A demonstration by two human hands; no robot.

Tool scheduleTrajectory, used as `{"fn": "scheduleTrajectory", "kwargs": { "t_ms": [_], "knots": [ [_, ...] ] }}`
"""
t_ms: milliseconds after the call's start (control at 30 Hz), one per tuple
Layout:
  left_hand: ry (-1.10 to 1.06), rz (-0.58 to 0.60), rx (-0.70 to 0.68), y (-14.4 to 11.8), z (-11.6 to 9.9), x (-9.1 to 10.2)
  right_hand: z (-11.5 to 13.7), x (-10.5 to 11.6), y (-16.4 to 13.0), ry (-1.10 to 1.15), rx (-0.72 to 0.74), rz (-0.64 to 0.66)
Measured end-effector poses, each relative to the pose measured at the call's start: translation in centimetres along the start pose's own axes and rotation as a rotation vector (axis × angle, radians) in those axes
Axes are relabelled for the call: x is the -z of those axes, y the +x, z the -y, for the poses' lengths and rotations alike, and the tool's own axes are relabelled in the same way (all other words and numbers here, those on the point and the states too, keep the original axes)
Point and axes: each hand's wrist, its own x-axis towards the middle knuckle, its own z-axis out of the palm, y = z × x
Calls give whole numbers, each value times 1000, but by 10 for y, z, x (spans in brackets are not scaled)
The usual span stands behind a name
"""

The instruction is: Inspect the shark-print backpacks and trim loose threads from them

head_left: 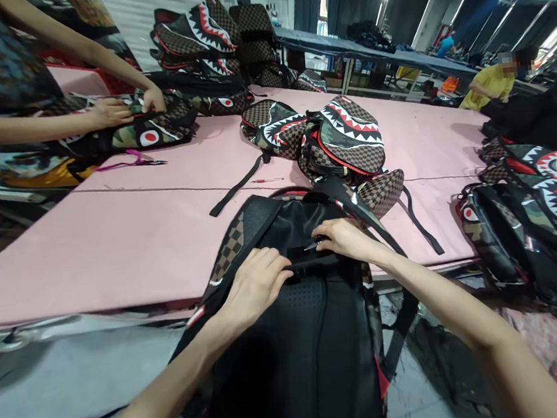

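A black backpack (275,357) with brown checkered sides lies back panel up in front of me, partly over the table's near edge. My left hand (261,278) pinches a fold of its black fabric near the top, fingers closed. Just to the right, my right hand (341,239) is closed round a small pointed metal blade (310,246) that looks like thread snips; its handle is hidden by the fingers. The tip points left, close above the black fabric and toward my left hand. A black shoulder strap (353,207) runs beside my right hand.
Shark-mouth backpacks (350,133) lie on the pink table (113,255) just beyond. More bags (523,235) are at the right, and a stack (198,37) stands behind. At left, a co-worker's hands (131,108) handle another bag near purple-handled scissors (135,159).
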Motion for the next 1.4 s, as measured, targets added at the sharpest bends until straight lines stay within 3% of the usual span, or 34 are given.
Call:
{"fn": "scheduleTrajectory", "kwargs": {
  "t_ms": [100,200,267,333,467,600,700,900,1133,1333,1400],
  "knots": [
    [135,-243,-156,-10,-33,36,33,38,-42,53,45,-99],
    [210,-375,-255,-34,-60,41,56,52,-69,39,-5,-69],
    [193,-378,-261,-57,-75,32,63,45,-79,68,-57,25],
    [197,-306,-252,-81,-89,23,67,33,-86,84,-101,105],
    [233,-241,-251,-111,-111,19,80,22,-95,72,-82,192],
    [225,-312,-222,-120,-115,21,96,21,-93,117,-68,246],
    [217,-283,-224,-126,-116,21,104,17,-91,111,-87,272],
    [192,-259,-148,-137,-122,21,111,7,-94,18,-108,255],
    [141,-289,-151,-139,-121,18,113,-7,-95,13,-116,211],
    [148,-279,-146,-137,-124,21,114,2,-97,271,-132,191],
    [165,-237,-163,-138,-126,25,113,4,-100,256,-165,176]
  ]
}}
